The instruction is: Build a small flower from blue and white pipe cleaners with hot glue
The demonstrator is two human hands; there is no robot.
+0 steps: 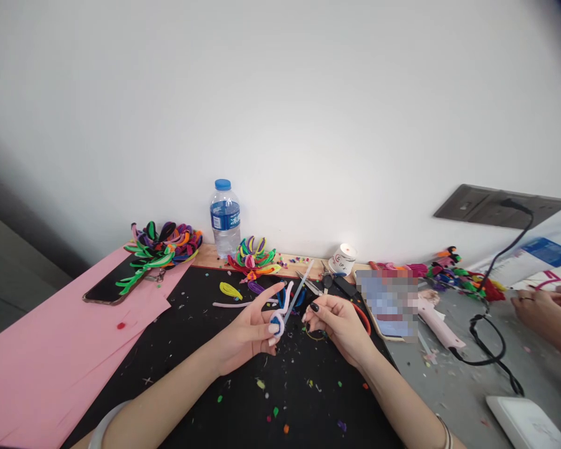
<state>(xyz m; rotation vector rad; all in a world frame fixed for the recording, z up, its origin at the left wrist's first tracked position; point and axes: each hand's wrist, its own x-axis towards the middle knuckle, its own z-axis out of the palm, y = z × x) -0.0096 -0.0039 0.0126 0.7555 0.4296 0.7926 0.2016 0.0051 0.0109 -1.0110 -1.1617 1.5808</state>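
My left hand [250, 333] pinches a pale lavender pipe cleaner [287, 299] between thumb and fingers. It is curled into a loop around a blue fuzzy piece, and one end sticks up. A translucent stick [300, 288] slants just behind it; I cannot tell whether the hand touches it. My right hand [339, 321] is closed a little to the right, thumb and index together. What sits in its fingertips, if anything, is too small to make out. Behind the hands lie scissors [310, 284], blue pipe cleaner pieces, a yellow loop [230, 290] and another lavender strip [243, 304].
Bundles of coloured pipe cleaners [168, 246] sit on the left by a phone [112, 280] and pink sheets [75, 349]. A water bottle [225, 221] and paper cup [343, 259] stand behind. Rightward are a blurred-screen device [388, 305], corded pink glue gun [442, 324] and another person's hand [549, 318].
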